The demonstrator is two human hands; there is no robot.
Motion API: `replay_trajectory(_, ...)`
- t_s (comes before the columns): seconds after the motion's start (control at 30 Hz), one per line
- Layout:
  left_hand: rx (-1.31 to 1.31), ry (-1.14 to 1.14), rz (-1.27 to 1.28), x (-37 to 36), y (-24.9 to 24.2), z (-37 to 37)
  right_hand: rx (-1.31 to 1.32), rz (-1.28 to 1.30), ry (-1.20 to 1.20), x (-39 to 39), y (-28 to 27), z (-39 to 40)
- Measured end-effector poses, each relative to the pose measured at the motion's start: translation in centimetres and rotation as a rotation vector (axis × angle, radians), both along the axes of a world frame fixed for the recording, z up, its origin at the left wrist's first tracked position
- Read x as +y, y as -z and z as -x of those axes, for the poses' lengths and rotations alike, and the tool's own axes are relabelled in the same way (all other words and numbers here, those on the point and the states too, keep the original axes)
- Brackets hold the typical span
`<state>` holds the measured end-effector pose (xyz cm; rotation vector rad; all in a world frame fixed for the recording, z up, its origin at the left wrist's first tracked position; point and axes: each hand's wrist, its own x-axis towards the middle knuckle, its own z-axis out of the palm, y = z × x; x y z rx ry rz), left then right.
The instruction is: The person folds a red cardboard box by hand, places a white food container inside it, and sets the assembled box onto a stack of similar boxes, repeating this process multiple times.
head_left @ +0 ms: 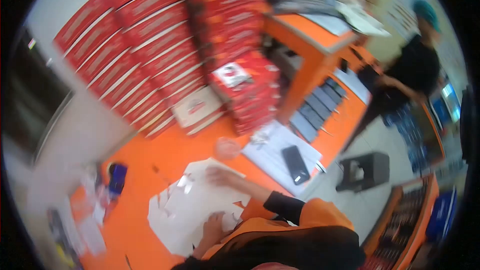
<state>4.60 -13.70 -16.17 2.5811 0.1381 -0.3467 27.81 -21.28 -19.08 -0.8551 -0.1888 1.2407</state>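
A large white sheet (187, 220) with notched, cut-looking edges lies on the orange table (132, 205). My right hand (223, 177) rests on its upper part, fingers stretched out over the paper, somewhat blurred. Lower down, my left hand (214, 229) lies on the sheet near its lower right edge with the fingers apart. Neither hand shows anything held. A small shiny white piece (185, 184) is on the sheet, left of my right hand. Beyond the paper's upper edge stands a round, clear or pinkish container (228, 148), blurred.
Red boxes (155, 45) are stacked high behind the table, with a cardboard-coloured box (197, 110) in front. A phone (295, 164) lies on white papers (265, 155) at right. Several phones (315, 110) line a shelf. A blue roll-like item (117, 179) sits left. Another person (415, 65) stands far right.
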Motion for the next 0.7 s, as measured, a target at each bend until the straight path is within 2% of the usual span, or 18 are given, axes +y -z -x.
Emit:
replay_trajectory(0.03, -0.001, -0.019, -0.008, 0.0, -0.6, 0.4, -0.124, 0.102, -0.074, -1.5, -3.0, 2.1)
replay_trajectory(0.07, -0.027, -0.02, 0.046, 0.1, -1.5, 0.5, -0.15, 0.088, -0.12, -2.4, -1.5, 3.5)
replay_trajectory(0.13, -0.06, -0.069, 0.159, 0.0, -2.6, 1.1, -0.169, 0.151, -0.138, -4.6, -3.1, 5.8)
replay_trajectory(0.23, -0.077, -0.054, 0.24, 1.3, -1.2, 2.3, -0.147, 0.109, -0.093, -7.7, -4.2, 7.9)
replay_trajectory(0.33, -0.083, -0.039, 0.042, 1.8, -0.4, 2.8, -0.184, 0.088, -0.037, -10.6, -5.3, 8.8)
replay_trajectory(0.53, 0.096, -0.217, 0.119, 3.3, -2.3, 2.0, -0.181, -0.005, 0.063, -14.0, -4.8, 10.4)
replay_trajectory(0.57, 0.177, -0.309, 0.197, 4.6, -1.0, 2.1, -0.184, -0.001, 0.071, -14.7, -4.7, 10.7)
replay_trajectory(0.67, 0.222, -0.525, 0.64, 6.2, -0.6, 2.4, -0.199, 0.063, 0.143, -18.3, -5.2, 11.8)
replay_trajectory(0.7, 0.232, -0.536, 0.701, 6.5, -0.8, 2.5, -0.198, 0.09, 0.176, -19.7, -4.7, 12.4)
